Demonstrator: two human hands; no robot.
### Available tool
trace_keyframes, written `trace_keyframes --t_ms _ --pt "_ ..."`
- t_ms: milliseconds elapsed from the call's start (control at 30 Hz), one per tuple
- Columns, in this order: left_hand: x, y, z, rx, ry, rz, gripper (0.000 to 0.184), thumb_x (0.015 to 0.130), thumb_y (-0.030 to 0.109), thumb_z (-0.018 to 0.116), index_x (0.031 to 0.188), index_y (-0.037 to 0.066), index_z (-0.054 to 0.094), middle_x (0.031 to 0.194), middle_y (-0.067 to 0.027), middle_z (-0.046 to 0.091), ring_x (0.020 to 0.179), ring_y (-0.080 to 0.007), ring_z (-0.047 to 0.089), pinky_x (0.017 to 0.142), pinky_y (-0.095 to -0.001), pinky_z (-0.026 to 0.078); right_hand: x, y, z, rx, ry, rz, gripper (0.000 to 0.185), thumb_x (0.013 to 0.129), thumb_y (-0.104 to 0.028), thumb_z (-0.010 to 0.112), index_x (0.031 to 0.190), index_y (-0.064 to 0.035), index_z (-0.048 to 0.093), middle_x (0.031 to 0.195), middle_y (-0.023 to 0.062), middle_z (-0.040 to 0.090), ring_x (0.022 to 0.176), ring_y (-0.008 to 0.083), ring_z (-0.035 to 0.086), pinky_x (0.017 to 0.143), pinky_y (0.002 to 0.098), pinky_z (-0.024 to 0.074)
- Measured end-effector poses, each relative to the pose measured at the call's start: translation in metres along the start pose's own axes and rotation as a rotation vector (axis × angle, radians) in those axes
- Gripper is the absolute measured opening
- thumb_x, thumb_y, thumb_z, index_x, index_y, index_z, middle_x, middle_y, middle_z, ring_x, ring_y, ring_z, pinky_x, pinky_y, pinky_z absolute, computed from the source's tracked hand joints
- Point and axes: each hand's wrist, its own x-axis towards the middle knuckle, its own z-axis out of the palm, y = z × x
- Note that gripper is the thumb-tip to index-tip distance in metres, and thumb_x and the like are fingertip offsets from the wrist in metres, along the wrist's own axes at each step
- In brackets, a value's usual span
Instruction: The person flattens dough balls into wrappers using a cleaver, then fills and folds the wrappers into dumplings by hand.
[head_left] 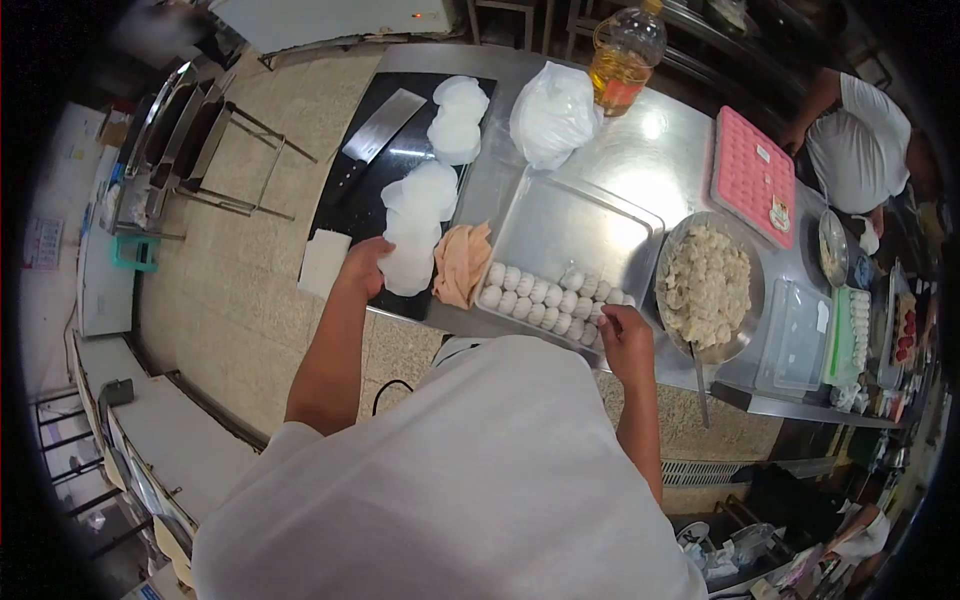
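Observation:
On the black cutting board (405,150), round white dumpling wrappers (412,255) lie in overlapping stacks. My left hand (366,267) is at the near stack, its fingers closed on the edge of a wrapper. Rows of pleated white dumplings (540,302) fill the near part of a metal tray (570,215). Over the right end of these rows, my right hand (627,340) has its fingertips pinched together at a dumpling, which they partly hide. Right of the tray stands a metal bowl (757,300) of pale chunky filling (707,285), with a utensil handle (700,385) sticking out toward me.
A cleaver (385,125) lies on the board. An orange cloth (461,264) sits between board and tray. Behind are a white plastic bag (555,115), an oil bottle (628,60) and a pink egg-type tray (750,175). Another person (865,140) stands across the table at right.

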Motion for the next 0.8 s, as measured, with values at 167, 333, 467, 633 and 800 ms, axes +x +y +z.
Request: trace_keyframes --t_ms 167,333,467,633,800 --pt "-0.007 0.032 0.027 -0.161 -0.043 -0.144 0.043 0.102 0.030 0.056 0.132 -0.001 0.055 0.126 -0.0180 0.065 0.113 -0.0325 0.066 0.103 -0.0479 0.050 -0.004 -0.004 0.005 0.018 -0.054 0.050 0.018 0.087 -0.007 0.070 0.103 0.0005 0.067 0.089 0.0163 0.066 0.074 0.0292 0.065 0.068 0.0381 0.0518" --pt "0.005 0.051 0.038 0.105 -0.036 -0.132 0.042 0.095 0.023 0.065 0.128 -0.001 0.056 0.118 -0.0175 0.068 0.108 -0.0323 0.068 0.096 -0.0512 0.054 -0.001 -0.006 0.007 -0.004 -0.033 -0.039 0.015 0.088 -0.006 0.071 0.101 -0.0006 0.068 0.086 0.0142 0.067 0.070 0.0232 0.063 0.065 0.0334 0.0504" --pt "0.021 0.037 0.030 0.098 -0.013 -0.097 0.042 0.091 0.011 0.063 0.130 -0.002 0.054 0.123 -0.0198 0.065 0.112 -0.0357 0.066 0.100 -0.0532 0.052 0.002 -0.014 0.004 -0.023 -0.016 -0.042 0.014 0.088 -0.006 0.070 0.101 -0.0004 0.068 0.086 0.0145 0.067 0.070 0.0240 0.063 0.065 0.0336 0.0505" --pt "0.011 0.045 0.045 -0.235 -0.087 -0.011 0.047 0.084 0.005 0.059 0.130 -0.004 0.052 0.126 -0.0222 0.062 0.116 -0.0390 0.062 0.103 -0.0555 0.049 0.000 -0.015 0.005 -0.013 -0.054 0.021 0.016 0.088 -0.009 0.069 0.102 0.0000 0.068 0.093 0.0173 0.067 0.076 0.0309 0.065 0.068 0.0379 0.0521" --pt "-0.008 0.082 0.065 -0.167 -0.418 0.214 0.055 0.085 0.006 0.059 0.138 -0.002 0.045 0.128 -0.0194 0.060 0.114 -0.0389 0.063 0.102 -0.0531 0.051 0.006 -0.028 0.003 0.044 -0.081 0.013 0.016 0.089 -0.008 0.069 0.102 0.0004 0.068 0.092 0.0156 0.068 0.077 0.0286 0.066 0.069 0.0362 0.0527"
